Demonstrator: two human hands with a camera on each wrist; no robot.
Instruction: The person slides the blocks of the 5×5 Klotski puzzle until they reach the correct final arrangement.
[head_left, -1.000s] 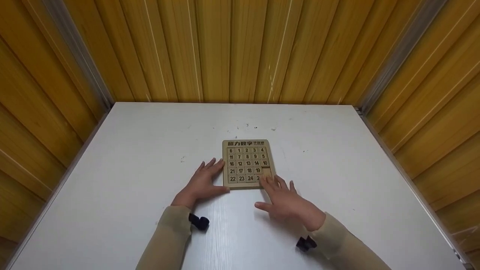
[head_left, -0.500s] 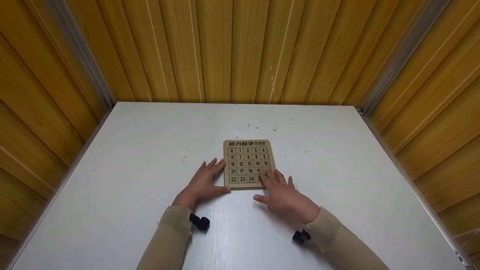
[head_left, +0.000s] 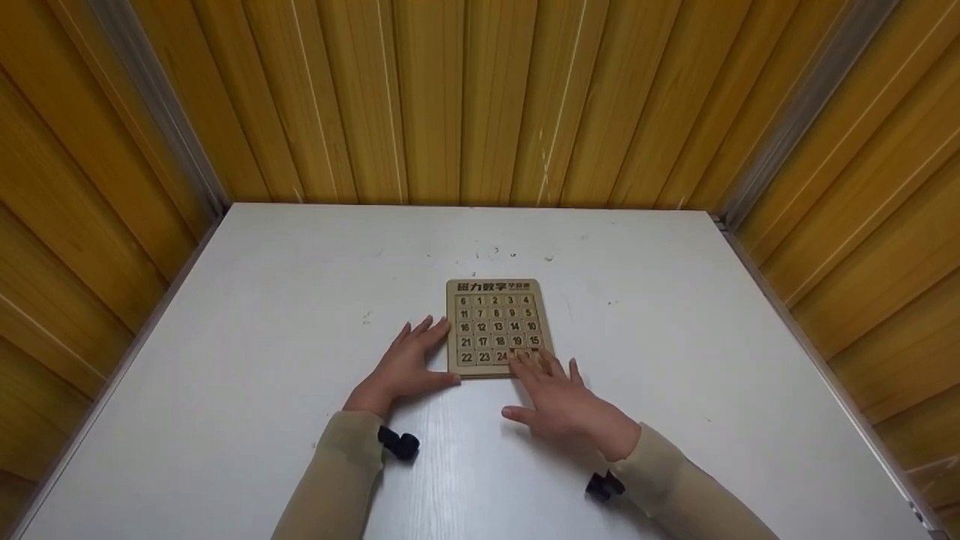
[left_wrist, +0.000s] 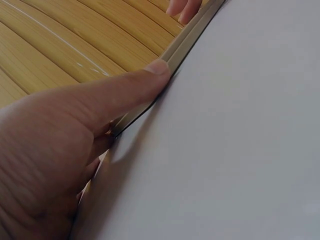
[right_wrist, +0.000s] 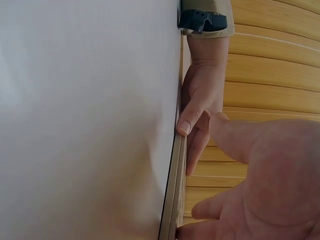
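A wooden sliding number puzzle (head_left: 491, 326) lies flat on the table, its numbered tiles in rows below a printed title. At its lower left corner, my left hand (head_left: 405, 367) touches the left side with its fingers and the near edge with its thumb. The left wrist view shows the straight thumb (left_wrist: 135, 90) pressing the puzzle's edge (left_wrist: 190, 42). Fairly straight fingers of my right hand (head_left: 562, 405) touch the lower right tiles and partly cover them. A dark gap shows above those fingertips, under tile 19. In the right wrist view the right thumb (right_wrist: 232, 135) sticks out free of the puzzle.
The white table (head_left: 262, 300) stretches around the puzzle, with small dark marks beyond it. Yellow wood-look panels (head_left: 480, 105) stand behind and at both sides. Dark wrist cameras (head_left: 401, 444) sit at both sleeve cuffs.
A tile at the right slid up into the gap under 10; 15 now shows there. The right fingertips went up with it, then back down and left to the bottom row. The left hand stayed put.
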